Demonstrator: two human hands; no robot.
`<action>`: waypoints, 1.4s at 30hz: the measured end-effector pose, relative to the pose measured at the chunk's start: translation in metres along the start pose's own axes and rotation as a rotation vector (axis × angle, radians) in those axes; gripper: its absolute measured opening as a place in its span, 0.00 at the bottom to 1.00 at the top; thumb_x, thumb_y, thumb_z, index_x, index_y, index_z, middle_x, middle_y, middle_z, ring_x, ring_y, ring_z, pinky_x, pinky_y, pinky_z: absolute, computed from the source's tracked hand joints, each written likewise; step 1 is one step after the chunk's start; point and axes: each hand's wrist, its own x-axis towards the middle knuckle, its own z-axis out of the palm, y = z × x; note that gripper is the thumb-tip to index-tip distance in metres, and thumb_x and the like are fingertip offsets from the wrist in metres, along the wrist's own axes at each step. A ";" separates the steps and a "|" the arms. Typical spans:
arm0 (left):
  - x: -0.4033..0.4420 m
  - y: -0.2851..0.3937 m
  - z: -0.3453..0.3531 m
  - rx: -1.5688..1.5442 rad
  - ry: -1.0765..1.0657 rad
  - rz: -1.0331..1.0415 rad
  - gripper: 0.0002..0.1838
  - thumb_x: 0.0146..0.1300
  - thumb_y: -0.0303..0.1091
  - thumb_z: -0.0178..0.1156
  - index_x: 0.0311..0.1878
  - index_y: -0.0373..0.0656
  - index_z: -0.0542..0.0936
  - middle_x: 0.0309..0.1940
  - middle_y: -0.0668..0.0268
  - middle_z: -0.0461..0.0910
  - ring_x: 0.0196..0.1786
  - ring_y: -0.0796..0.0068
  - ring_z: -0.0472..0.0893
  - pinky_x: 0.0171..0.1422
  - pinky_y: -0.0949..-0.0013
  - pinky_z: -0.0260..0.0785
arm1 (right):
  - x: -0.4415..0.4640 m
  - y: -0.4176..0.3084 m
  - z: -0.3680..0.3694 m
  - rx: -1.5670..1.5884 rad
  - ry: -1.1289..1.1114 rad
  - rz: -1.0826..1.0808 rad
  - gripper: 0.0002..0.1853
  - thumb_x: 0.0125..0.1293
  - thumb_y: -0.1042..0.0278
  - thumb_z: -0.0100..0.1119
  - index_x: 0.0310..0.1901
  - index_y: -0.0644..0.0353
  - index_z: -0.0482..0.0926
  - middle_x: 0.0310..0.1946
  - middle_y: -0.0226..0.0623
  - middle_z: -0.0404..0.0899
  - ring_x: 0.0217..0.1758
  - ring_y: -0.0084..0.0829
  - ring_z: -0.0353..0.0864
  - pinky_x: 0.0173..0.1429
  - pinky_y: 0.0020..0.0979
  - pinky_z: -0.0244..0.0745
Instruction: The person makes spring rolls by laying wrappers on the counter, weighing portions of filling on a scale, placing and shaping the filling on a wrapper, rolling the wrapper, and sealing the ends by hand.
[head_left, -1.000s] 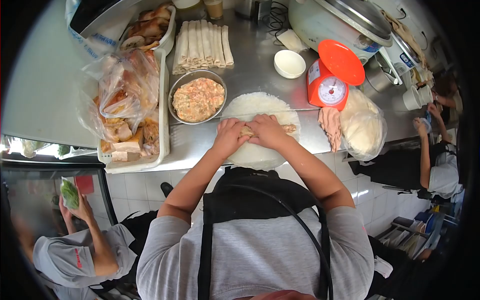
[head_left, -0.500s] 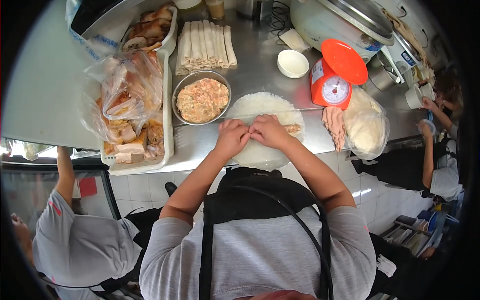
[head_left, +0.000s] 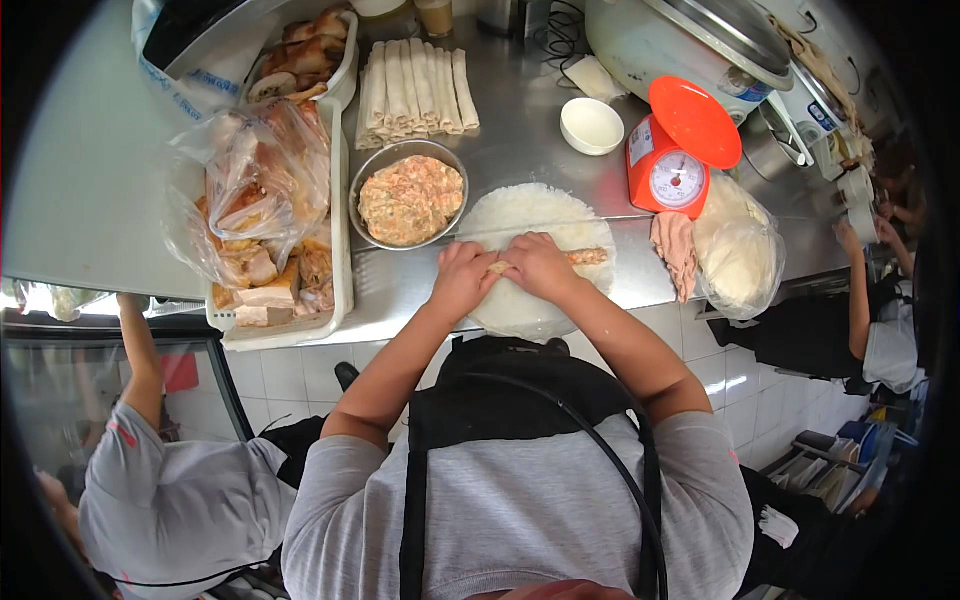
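A round, thin, pale wrapper lies on the steel counter in front of me. Across its middle runs a strip of pinkish chopped filling, its right part showing beyond my right hand. Both hands press on this strip from above. My left hand has its fingers curled on the left part. My right hand is closed over the strip beside it, and a bit of filling shows between the two. Left of the wrapper stands a metal bowl heaped with the same filling. Behind it are stacked pale rolls.
On the left sits a white tray of bagged meat. To the right are a white bowl, red scale, pink cloth and bagged dough. Co-workers stand at left and far right.
The co-worker on the left no longer holds the green bundle and has an arm raised to the counter. My hands have stayed on the filling, shifting slightly. The view has moved a little.
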 end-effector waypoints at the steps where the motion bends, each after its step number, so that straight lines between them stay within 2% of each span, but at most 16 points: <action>1: -0.001 -0.001 0.000 -0.013 -0.005 -0.006 0.21 0.43 0.35 0.67 0.45 0.46 0.79 0.40 0.67 0.71 0.46 0.63 0.68 0.51 0.61 0.58 | 0.000 0.001 0.001 -0.001 0.001 -0.020 0.16 0.48 0.61 0.63 0.40 0.52 0.79 0.39 0.32 0.73 0.49 0.33 0.69 0.54 0.36 0.59; 4: -0.002 -0.003 -0.007 -0.072 -0.030 -0.034 0.23 0.42 0.34 0.68 0.46 0.46 0.79 0.40 0.67 0.71 0.47 0.64 0.68 0.51 0.61 0.58 | -0.002 -0.008 -0.021 0.040 0.069 -0.071 0.11 0.49 0.63 0.62 0.36 0.51 0.80 0.34 0.31 0.74 0.45 0.33 0.70 0.52 0.36 0.59; 7: 0.000 -0.003 -0.021 -0.137 -0.080 -0.069 0.23 0.40 0.34 0.69 0.45 0.48 0.80 0.39 0.67 0.70 0.46 0.66 0.68 0.52 0.61 0.57 | -0.002 -0.010 -0.031 0.033 0.145 -0.101 0.10 0.48 0.62 0.64 0.34 0.49 0.80 0.34 0.30 0.74 0.45 0.34 0.70 0.52 0.38 0.59; 10: 0.002 -0.007 -0.023 -0.119 -0.124 -0.067 0.22 0.40 0.35 0.69 0.44 0.49 0.81 0.38 0.67 0.70 0.46 0.66 0.68 0.53 0.62 0.56 | 0.002 0.000 -0.013 0.038 -0.041 -0.074 0.14 0.45 0.59 0.67 0.36 0.48 0.79 0.37 0.30 0.73 0.48 0.35 0.69 0.54 0.38 0.58; 13: 0.001 -0.015 -0.016 -0.099 -0.107 -0.049 0.21 0.40 0.35 0.69 0.42 0.49 0.81 0.38 0.68 0.70 0.46 0.66 0.68 0.54 0.62 0.56 | 0.004 0.001 0.001 0.087 -0.034 -0.048 0.15 0.44 0.59 0.67 0.37 0.47 0.79 0.38 0.30 0.73 0.49 0.34 0.69 0.54 0.38 0.58; 16: -0.001 -0.019 -0.017 -0.095 -0.095 -0.044 0.20 0.40 0.35 0.69 0.42 0.49 0.82 0.38 0.68 0.70 0.46 0.66 0.68 0.53 0.62 0.56 | 0.003 -0.006 -0.012 0.102 0.055 -0.032 0.10 0.48 0.60 0.64 0.34 0.48 0.80 0.35 0.29 0.75 0.47 0.33 0.70 0.54 0.37 0.58; 19: -0.001 -0.019 -0.019 -0.104 -0.088 -0.052 0.20 0.40 0.36 0.69 0.42 0.50 0.82 0.38 0.68 0.70 0.46 0.66 0.67 0.54 0.62 0.56 | 0.004 -0.012 -0.008 -0.046 0.152 -0.009 0.13 0.47 0.59 0.65 0.36 0.49 0.80 0.35 0.29 0.75 0.48 0.32 0.70 0.55 0.36 0.58; 22: -0.006 -0.018 -0.018 -0.087 -0.059 -0.082 0.20 0.40 0.36 0.69 0.42 0.50 0.82 0.38 0.68 0.70 0.46 0.66 0.67 0.54 0.62 0.56 | 0.009 -0.012 0.004 -0.084 0.002 0.018 0.19 0.43 0.56 0.67 0.40 0.48 0.80 0.37 0.29 0.74 0.49 0.32 0.69 0.55 0.36 0.58; 25: -0.011 -0.015 -0.018 -0.073 -0.054 -0.125 0.20 0.40 0.36 0.70 0.42 0.50 0.82 0.39 0.69 0.70 0.46 0.65 0.67 0.54 0.62 0.55 | 0.010 -0.012 0.008 -0.094 0.010 -0.005 0.18 0.44 0.56 0.66 0.39 0.48 0.80 0.36 0.29 0.74 0.48 0.31 0.69 0.54 0.35 0.57; 28: -0.011 -0.015 -0.017 -0.078 -0.028 -0.127 0.20 0.40 0.35 0.69 0.42 0.50 0.82 0.39 0.69 0.70 0.46 0.65 0.67 0.54 0.62 0.55 | 0.006 -0.022 -0.013 -0.056 0.170 -0.080 0.12 0.46 0.63 0.65 0.35 0.50 0.81 0.33 0.28 0.75 0.44 0.31 0.71 0.52 0.33 0.58; 37: -0.018 -0.015 -0.021 -0.084 0.008 -0.168 0.17 0.43 0.34 0.67 0.41 0.51 0.82 0.39 0.69 0.70 0.46 0.66 0.67 0.52 0.63 0.56 | 0.014 -0.016 0.007 -0.010 0.045 -0.073 0.11 0.46 0.59 0.64 0.32 0.50 0.79 0.33 0.27 0.74 0.45 0.31 0.70 0.51 0.36 0.59; 40: -0.017 -0.015 -0.021 -0.078 0.045 -0.172 0.16 0.43 0.33 0.67 0.40 0.52 0.82 0.38 0.70 0.71 0.46 0.66 0.67 0.51 0.62 0.57 | 0.011 -0.023 0.001 0.045 0.263 -0.077 0.07 0.48 0.61 0.62 0.30 0.50 0.80 0.31 0.28 0.74 0.44 0.31 0.71 0.50 0.36 0.59; 42: -0.021 -0.018 -0.017 -0.061 0.078 -0.158 0.16 0.43 0.33 0.67 0.39 0.52 0.82 0.37 0.70 0.71 0.46 0.65 0.68 0.51 0.62 0.57 | 0.011 -0.024 0.005 -0.011 0.242 -0.082 0.08 0.47 0.60 0.62 0.30 0.51 0.80 0.31 0.29 0.75 0.44 0.31 0.71 0.50 0.36 0.58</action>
